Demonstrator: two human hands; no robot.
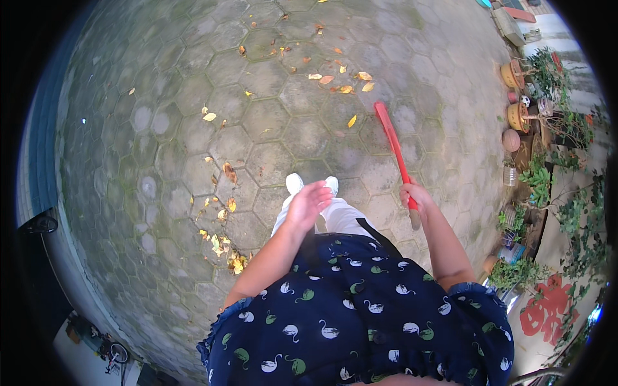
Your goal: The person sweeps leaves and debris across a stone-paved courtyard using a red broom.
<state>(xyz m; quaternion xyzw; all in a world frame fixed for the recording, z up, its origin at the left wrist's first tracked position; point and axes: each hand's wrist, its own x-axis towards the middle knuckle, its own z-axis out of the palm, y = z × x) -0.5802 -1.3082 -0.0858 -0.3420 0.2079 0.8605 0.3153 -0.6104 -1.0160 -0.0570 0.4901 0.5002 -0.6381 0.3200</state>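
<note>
My right hand (416, 194) is closed around the shaft of a red long-handled tool (399, 153), near its brown butt end. The tool's wider far end points forward over the paving; it is blurred, and I cannot tell whether it is a broom. My left hand (311, 202) hangs in front of my waist with nothing in it, its fingers loosely extended. Beyond that hand show my white shoes (294, 183). Yellow and brown fallen leaves (346, 89) lie scattered ahead, left of the tool's far end. A small heap of leaves (236, 263) lies beside my left forearm.
Mossy hexagonal pavers (263, 116) cover the ground. Along the right stand potted plants (517, 117), a basketball (511, 140) and a clear plastic container (510, 175). A blue-grey wall or shutter (43, 159) runs along the left; a bicycle (118, 353) stands at lower left.
</note>
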